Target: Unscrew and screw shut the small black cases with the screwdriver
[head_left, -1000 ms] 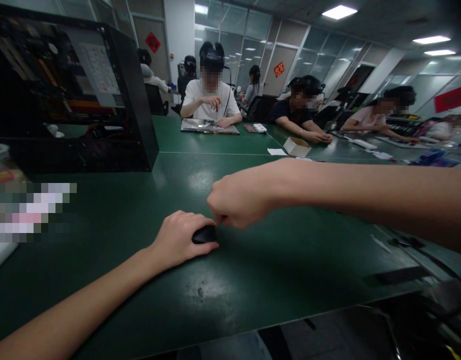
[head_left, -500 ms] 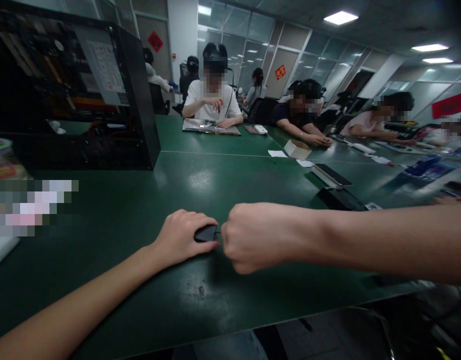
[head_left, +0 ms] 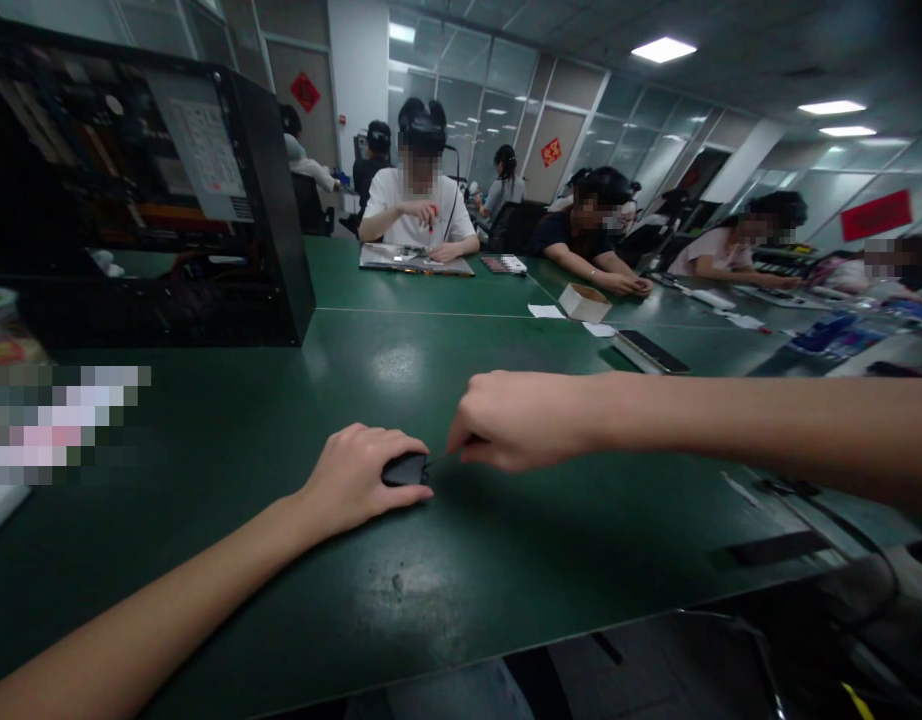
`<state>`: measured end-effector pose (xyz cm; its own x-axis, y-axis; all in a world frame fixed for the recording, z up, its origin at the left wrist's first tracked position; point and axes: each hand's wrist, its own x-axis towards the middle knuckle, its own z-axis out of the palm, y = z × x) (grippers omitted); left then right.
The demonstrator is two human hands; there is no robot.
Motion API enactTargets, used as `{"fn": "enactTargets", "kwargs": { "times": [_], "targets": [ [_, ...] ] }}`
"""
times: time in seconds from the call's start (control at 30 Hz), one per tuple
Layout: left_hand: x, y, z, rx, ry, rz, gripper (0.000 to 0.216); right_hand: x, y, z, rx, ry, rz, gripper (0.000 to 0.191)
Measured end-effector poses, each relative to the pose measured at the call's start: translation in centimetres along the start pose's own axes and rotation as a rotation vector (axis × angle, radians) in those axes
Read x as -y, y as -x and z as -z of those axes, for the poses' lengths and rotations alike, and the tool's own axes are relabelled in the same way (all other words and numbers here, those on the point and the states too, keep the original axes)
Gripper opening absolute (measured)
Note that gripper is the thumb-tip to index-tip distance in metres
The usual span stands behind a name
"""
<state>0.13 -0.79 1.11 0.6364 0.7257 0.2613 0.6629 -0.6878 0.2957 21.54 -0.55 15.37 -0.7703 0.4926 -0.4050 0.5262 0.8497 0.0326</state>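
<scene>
A: Biggest thing out there, the green table [head_left: 266, 420], running right across the view, scuffed and shiny in patches!

B: And up at the far left, the black computer case [head_left: 275, 240], standing on that table with its open side showing the insides.

A: Down to the hands. The right hand [head_left: 517, 420] comes in from the right, just above the tabletop, fingers curled, thumb and forefinger reaching toward the middle.

B: Any hold there?

A: Can't tell! The fingertips sit close together, but what they pinch, if anything, is too small to make out.

B: The left hand [head_left: 360, 478] is clearer: resting on the table, half closed, thumb along the near side, fingers over the far side.

A: Beyond them, smaller, a pale open box [head_left: 585, 303], with a slip of paper [head_left: 546, 311] just beside it.

B: And the mouse [head_left: 405, 470], small and black, on the table mid-view, cupped firmly in that left grip!

A: Tiniest of all, a thin cord [head_left: 433, 463] at its front, pointing toward the right fingertips.
</scene>
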Motion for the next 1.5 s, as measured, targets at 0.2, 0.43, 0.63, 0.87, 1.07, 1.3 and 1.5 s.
{"fn": "enactTargets", "kwargs": {
  "times": [0.2, 0.43, 0.63, 0.87, 1.07, 1.3, 1.5],
  "targets": [
    [0.3, 0.2, -0.3, -0.023, 0.016, -0.018, 0.043, 0.1, 2.7, -5.9, -0.246, 0.496, 0.216, 0.035],
    [0.7, 0.2, -0.4, -0.048, 0.013, -0.024, 0.044, 0.0, 2.5, -13.5, -0.597, -0.169, -0.052, 0.036],
    [-1.1, 0.3, -0.8, 0.020, 0.079, -0.065, 0.038, 3.0, 0.0, -15.4, -0.745, -0.559, -0.024, 0.034],
    [-0.6, 0.4, 0.2, 0.039, 0.219, -0.102, 0.056, 1.3, 3.7, -15.2, -0.715, -0.478, -0.148, 0.033],
    [-0.5, 0.2, 0.6, -0.071, 0.325, -0.109, 0.043, -1.9, 3.6, -14.6, -0.768, -0.751, -0.400, 0.028],
    [0.8, 0.1, 0.8, 0.010, 0.393, -0.012, 0.071, -4.6, -3.4, -14.7, -0.925, -1.116, -0.365, 0.028],
    [3.2, -0.1, 0.9, 0.165, 0.401, 0.046, 0.082, -3.4, -5.2, -16.1, -0.887, -1.229, -0.283, 0.037]
  ]
}}
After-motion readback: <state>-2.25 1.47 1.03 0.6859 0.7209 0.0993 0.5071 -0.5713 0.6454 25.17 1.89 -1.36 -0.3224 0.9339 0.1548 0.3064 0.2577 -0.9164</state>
